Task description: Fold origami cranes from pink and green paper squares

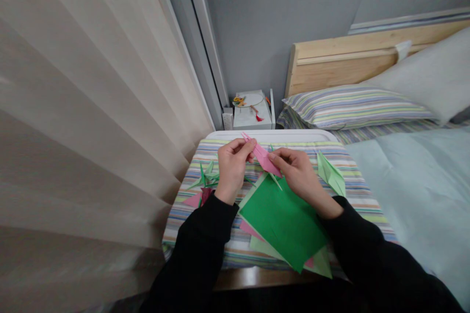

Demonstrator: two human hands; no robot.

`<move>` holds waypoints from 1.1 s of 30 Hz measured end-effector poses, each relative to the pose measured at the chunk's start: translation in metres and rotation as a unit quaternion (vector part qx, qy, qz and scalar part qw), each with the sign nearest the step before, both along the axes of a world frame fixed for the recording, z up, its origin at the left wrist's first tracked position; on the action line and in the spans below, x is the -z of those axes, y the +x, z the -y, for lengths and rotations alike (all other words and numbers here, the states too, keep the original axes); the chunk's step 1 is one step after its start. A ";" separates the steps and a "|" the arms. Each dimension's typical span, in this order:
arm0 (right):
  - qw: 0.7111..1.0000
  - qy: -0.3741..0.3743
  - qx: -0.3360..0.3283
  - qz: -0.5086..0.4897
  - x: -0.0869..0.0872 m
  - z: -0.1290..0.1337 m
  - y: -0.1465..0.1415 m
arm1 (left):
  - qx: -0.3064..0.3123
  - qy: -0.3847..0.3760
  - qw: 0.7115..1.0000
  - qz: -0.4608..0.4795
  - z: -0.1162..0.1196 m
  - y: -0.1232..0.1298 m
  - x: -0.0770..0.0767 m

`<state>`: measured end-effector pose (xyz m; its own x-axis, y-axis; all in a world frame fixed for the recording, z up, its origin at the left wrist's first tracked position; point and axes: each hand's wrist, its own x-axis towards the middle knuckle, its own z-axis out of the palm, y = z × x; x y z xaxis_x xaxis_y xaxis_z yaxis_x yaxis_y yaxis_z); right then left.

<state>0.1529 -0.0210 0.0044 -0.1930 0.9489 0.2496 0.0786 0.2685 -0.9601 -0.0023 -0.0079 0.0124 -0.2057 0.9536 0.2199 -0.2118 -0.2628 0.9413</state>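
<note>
A pink folded paper piece with narrow pointed tips is held up above the table between both hands. My left hand pinches it near the thin tips at its upper left. With thumb and fingers, my right hand grips its wider lower right part. Just beneath lies a stack of square paper, a dark green sheet on top and light green and pink edges showing below. Green folded paper cranes lie left of my left hand, next to a pink folded piece.
A light green folded paper piece lies right of my right hand. The small table has a striped cloth. Beyond stands a white nightstand with trinkets. A curtain hangs at left; a bed is at right.
</note>
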 end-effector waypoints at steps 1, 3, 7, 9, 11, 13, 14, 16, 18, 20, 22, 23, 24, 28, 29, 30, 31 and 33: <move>1.000 0.001 -0.001 0.005 0.001 0.000 0.000 | -0.010 0.004 1.000 0.005 -0.001 -0.001 0.000; 1.000 0.005 -0.001 0.022 0.003 -0.002 0.000 | -0.029 0.010 0.999 0.017 -0.002 -0.002 0.000; 0.998 0.023 0.010 0.054 0.006 -0.003 0.000 | -0.055 0.024 0.997 0.041 -0.002 -0.003 -0.001; 0.998 0.030 0.014 0.062 0.006 -0.003 0.001 | -0.061 0.032 0.996 0.053 -0.003 -0.003 -0.002; 0.997 0.035 0.020 0.066 0.005 -0.003 0.001 | -0.066 0.035 0.995 0.064 -0.002 -0.004 -0.003; 0.997 0.037 0.035 0.059 0.005 -0.002 0.001 | -0.072 0.035 0.994 0.071 -0.002 -0.004 -0.004; 0.997 0.039 0.047 0.052 0.004 -0.002 0.001 | -0.071 0.034 0.994 0.074 -0.001 -0.004 -0.004; 0.996 0.049 0.073 0.035 0.003 -0.001 0.002 | -0.046 0.025 0.996 0.073 0.000 -0.004 -0.004; 0.993 0.068 0.092 0.031 0.003 -0.001 0.002 | 0.020 -0.001 0.998 0.054 0.001 -0.002 -0.002; 0.991 0.088 0.097 0.039 0.003 0.000 0.003 | 0.086 -0.027 0.996 0.019 0.001 -0.001 0.000; 0.990 0.103 0.085 0.044 0.004 0.000 0.003 | 0.109 -0.034 0.993 0.003 0.001 0.001 0.001; 0.990 0.109 0.076 0.042 0.004 0.000 0.003 | 0.106 -0.033 0.994 0.004 0.001 0.001 0.002; 0.990 0.114 0.068 0.039 0.005 0.000 0.003 | 0.100 -0.033 0.994 0.008 0.001 0.001 0.002; 0.987 0.128 0.082 0.045 0.005 0.002 0.003 | 0.109 -0.045 0.993 0.010 0.002 0.001 0.000; 0.986 0.128 0.091 0.048 0.005 0.002 0.003 | 0.116 -0.050 0.992 0.011 0.003 0.000 -0.001; 0.986 0.127 0.096 0.050 0.004 0.003 0.004 | 0.124 -0.055 0.991 0.014 0.004 0.000 -0.002; 0.986 0.125 0.098 0.050 0.003 0.003 0.004 | 0.131 -0.059 0.989 0.018 0.004 0.000 -0.003; 0.986 0.124 0.096 0.047 0.002 0.004 0.004 | 0.136 -0.065 0.988 0.022 0.005 0.000 -0.004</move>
<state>0.1566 -0.0249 0.0026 -0.0482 0.8820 0.4687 0.2364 0.4660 -0.8526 -0.0026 -0.0127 0.0167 0.0560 0.9945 0.0891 -0.2988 -0.0684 0.9519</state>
